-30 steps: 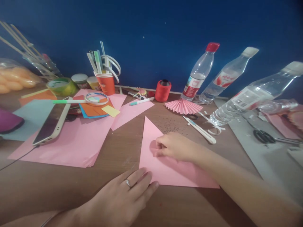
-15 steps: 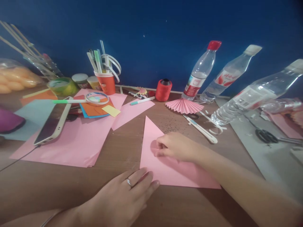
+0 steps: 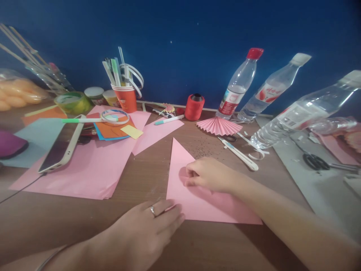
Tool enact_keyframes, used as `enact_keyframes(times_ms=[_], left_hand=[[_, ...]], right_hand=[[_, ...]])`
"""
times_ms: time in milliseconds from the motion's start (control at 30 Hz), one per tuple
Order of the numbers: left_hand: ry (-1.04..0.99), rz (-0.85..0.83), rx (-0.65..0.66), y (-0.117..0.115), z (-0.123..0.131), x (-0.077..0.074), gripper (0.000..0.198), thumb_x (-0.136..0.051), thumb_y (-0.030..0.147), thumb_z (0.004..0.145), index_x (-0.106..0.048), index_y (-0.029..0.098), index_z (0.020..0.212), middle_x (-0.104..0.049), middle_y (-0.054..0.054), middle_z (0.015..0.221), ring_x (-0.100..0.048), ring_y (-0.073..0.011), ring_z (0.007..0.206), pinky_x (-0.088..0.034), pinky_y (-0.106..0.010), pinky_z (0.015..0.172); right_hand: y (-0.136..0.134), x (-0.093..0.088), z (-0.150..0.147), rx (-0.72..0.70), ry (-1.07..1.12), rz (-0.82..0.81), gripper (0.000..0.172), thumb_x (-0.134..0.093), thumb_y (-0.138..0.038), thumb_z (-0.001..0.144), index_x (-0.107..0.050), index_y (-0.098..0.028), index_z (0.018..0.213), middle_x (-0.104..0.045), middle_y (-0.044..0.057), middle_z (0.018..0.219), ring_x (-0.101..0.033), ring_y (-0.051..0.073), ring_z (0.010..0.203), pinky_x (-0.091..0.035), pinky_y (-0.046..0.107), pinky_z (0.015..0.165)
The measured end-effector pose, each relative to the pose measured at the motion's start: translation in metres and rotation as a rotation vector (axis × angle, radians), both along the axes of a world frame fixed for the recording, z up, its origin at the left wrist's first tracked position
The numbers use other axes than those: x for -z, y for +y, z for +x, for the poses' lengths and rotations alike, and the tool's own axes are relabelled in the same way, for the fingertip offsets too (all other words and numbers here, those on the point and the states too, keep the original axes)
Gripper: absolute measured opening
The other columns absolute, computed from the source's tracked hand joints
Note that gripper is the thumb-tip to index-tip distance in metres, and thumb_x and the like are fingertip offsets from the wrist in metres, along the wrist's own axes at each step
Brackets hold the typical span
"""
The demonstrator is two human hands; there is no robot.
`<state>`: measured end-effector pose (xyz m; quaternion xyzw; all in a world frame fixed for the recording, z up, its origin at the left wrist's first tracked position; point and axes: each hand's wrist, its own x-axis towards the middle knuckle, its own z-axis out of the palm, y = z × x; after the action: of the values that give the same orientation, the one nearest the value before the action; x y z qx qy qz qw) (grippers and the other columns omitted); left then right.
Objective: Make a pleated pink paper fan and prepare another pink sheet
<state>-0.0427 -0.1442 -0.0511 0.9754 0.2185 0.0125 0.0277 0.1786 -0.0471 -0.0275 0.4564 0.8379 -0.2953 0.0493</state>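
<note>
A sheet of pink paper point(image 3: 180, 199), folded into a triangle, lies flat on the wooden table in front of me. My left hand point(image 3: 146, 226), with a ring on one finger, rests palm down at its lower left corner. The fingers there are stretched out, and their tips touch the paper's edge. On the middle of the triangle my right hand point(image 3: 211, 175) presses down with curled fingers, and I see nothing held in them. My right forearm crosses the paper's right part and hides some of its long edge.
Beyond the paper are a white craft knife point(image 3: 239, 154), a pleated pink fan point(image 3: 218, 126) and a red thread spool point(image 3: 194, 108). Water bottles point(image 3: 239, 84) stand at back right. At left lie a phone point(image 3: 63, 146), pink sheets point(image 3: 93, 177) and a pen-filled red cup point(image 3: 125, 99).
My left hand has drawn slightly to the left, and its thumb, which stuck out below the fingers, is now tucked from sight. My right hand and the folded paper stay in place.
</note>
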Motion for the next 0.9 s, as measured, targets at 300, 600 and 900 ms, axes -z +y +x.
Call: enact_keyframes(times_ms=[300,600,900], left_hand=[[-0.015,0.034,0.029,0.009,-0.02,-0.02,0.035,-0.039,0.016,0.09,-0.057,0.018,0.119,-0.057,0.001,0.128,-0.051,-0.0188,0.114,-0.041,-0.031,0.092],[-0.04,-0.004,0.041,0.012,-0.026,-0.02,0.035,-0.04,0.015,0.09,-0.058,0.019,0.119,-0.059,0.001,0.125,-0.05,-0.0153,0.117,-0.036,-0.026,0.099],[0.025,0.017,0.008,0.004,-0.002,-0.019,0.039,-0.052,0.024,0.086,-0.052,0.019,0.124,-0.062,-0.005,0.115,-0.054,-0.0209,0.106,-0.039,-0.036,0.096]], right_hand=[[0.002,0.005,0.001,-0.048,-0.033,0.064,0.028,-0.056,-0.044,0.077,-0.055,-0.019,0.065,-0.059,-0.002,0.058,-0.045,0.01,0.051,-0.024,0.022,0.049],[0.001,0.004,0.001,-0.051,-0.01,0.052,0.026,-0.057,-0.043,0.077,-0.057,-0.019,0.067,-0.061,-0.002,0.057,-0.048,0.01,0.048,-0.027,0.022,0.049],[-0.002,-0.001,0.001,-0.057,-0.007,0.076,0.025,-0.058,-0.041,0.078,-0.06,-0.019,0.069,-0.062,-0.002,0.057,-0.05,0.01,0.046,-0.027,0.022,0.048]])
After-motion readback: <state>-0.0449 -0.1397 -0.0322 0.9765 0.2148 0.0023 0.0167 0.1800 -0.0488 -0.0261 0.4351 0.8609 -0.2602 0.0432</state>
